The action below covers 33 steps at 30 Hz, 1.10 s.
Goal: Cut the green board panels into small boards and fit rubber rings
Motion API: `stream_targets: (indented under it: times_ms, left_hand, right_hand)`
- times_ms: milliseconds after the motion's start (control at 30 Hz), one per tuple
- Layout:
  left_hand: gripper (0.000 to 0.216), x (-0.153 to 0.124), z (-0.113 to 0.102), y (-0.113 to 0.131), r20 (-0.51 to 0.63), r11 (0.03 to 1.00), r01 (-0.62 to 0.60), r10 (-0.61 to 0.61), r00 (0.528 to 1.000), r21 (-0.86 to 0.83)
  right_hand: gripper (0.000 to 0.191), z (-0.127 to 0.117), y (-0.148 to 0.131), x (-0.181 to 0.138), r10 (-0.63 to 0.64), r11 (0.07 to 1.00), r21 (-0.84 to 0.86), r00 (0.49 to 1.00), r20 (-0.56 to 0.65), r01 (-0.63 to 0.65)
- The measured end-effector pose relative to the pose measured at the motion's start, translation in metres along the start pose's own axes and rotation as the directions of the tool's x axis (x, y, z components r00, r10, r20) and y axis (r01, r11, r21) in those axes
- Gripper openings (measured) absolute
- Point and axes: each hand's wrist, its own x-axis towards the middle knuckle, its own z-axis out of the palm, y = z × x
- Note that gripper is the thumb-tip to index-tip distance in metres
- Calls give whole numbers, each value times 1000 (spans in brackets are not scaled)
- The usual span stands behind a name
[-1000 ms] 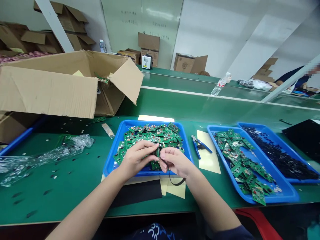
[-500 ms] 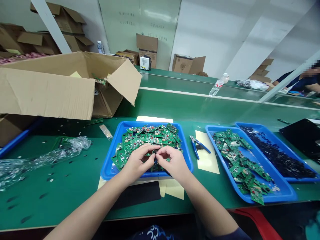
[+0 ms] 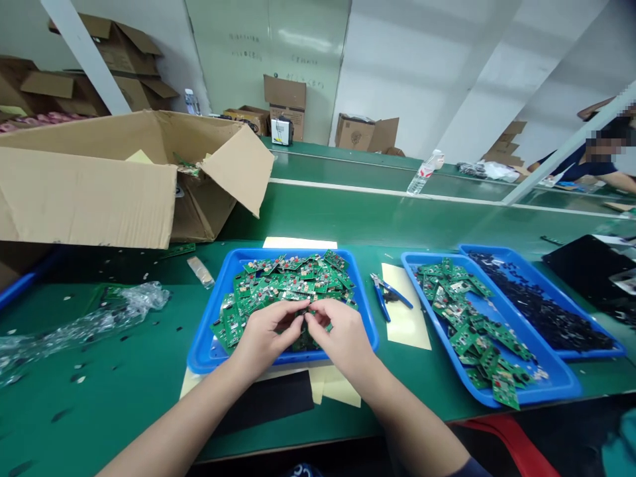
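Observation:
My left hand and my right hand meet fingertip to fingertip over the near part of a blue tray. Both are closed in a pinch around something small and dark, mostly hidden by the fingers. Beneath and behind them, green circuit boards lie heaped in the tray, with red, white and black parts on them. To the right of the tray, blue-handled cutting pliers rest with their handles apart, partly on a sheet of yellowish paper.
Another blue tray on the right holds circuit boards; beyond it, a tray holds small black parts. A large open carton and clear plastic wrap occupy the left. A bottle stands behind; a person sits far right.
The view has shifted slightly, so the trays and carton appear a little further left. Both hands stay together in their pinch over the tray, with small finger movements.

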Motion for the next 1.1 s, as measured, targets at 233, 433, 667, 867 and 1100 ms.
stream_targets:
  times_ms: [233, 433, 667, 867, 1100]
  left_hand:
    - [16, 2, -1, -2, -71, 963, -188, 205, 976, 194]
    - [17, -2, -13, -9, -198, 976, -75, 116, 973, 205]
    - [28, 2, -18, -7, -341, 972, 205, -232, 911, -114]
    - [28, -1, -13, -9, -281, 946, 175, -252, 926, -272]
    - [22, -3, -1, -8, -64, 910, 155, -194, 979, -385]
  right_hand:
    - [19, 17, 1, -1, -207, 955, -233, 976, -66, 186]
    - [15, 0, 11, 15, -113, 981, -177, 969, -220, 74]
    - [19, -33, -1, 20, 178, 852, 489, 982, 59, -184]
    - [40, -15, -21, -4, 241, 801, 466, 915, 323, -375]
    - [28, -6, -14, -21, 280, 641, 658, 918, 280, -396]
